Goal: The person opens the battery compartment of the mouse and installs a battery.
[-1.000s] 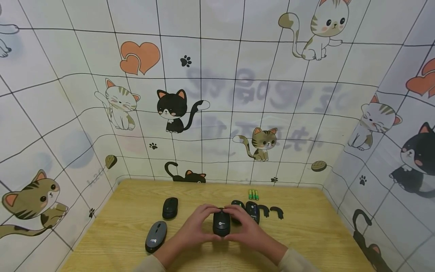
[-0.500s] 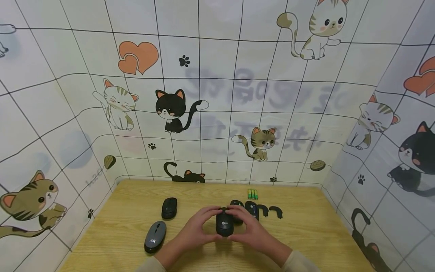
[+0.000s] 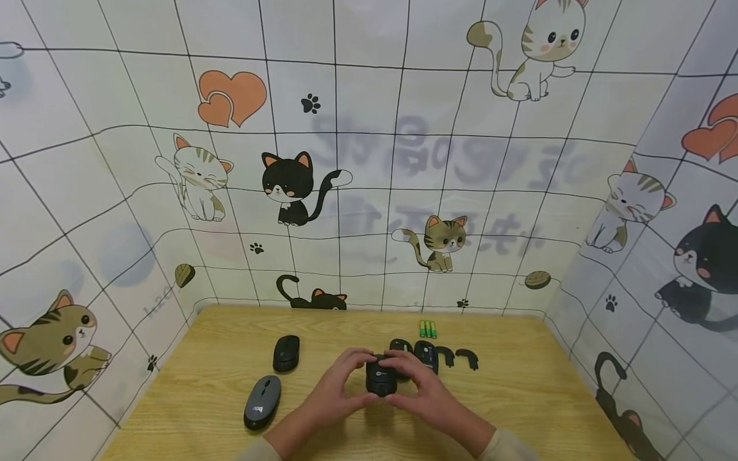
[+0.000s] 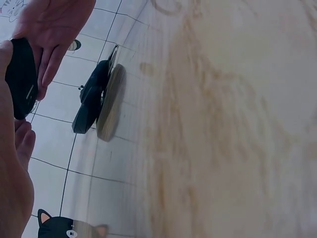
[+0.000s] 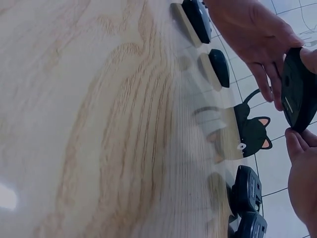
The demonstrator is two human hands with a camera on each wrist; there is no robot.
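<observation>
A black computer mouse (image 3: 381,379) is held between both hands above the tabletop, at the lower middle of the head view. My left hand (image 3: 334,392) pinches its left side, fingertips at the far end and thumb at the near end. From the right, my right hand (image 3: 425,392) grips it the same way. In the left wrist view, the mouse (image 4: 22,79) stands tilted between fingers and thumb. The right wrist view shows the underside of the mouse (image 5: 295,94). Fingers cover parts of its ends.
On the wooden table (image 3: 507,422), a black mouse (image 3: 286,353) and a grey mouse (image 3: 262,402) lie at left. Behind my right hand lie two more dark mice (image 3: 426,356), two curved black pieces (image 3: 467,359) and several green batteries (image 3: 428,329). Cat-print sheeting (image 3: 369,160) surrounds the table.
Both hands have shifted slightly right with the mouse. The mouse has tilted, so its top looks shorter in the head view. The things on the table have not moved.
</observation>
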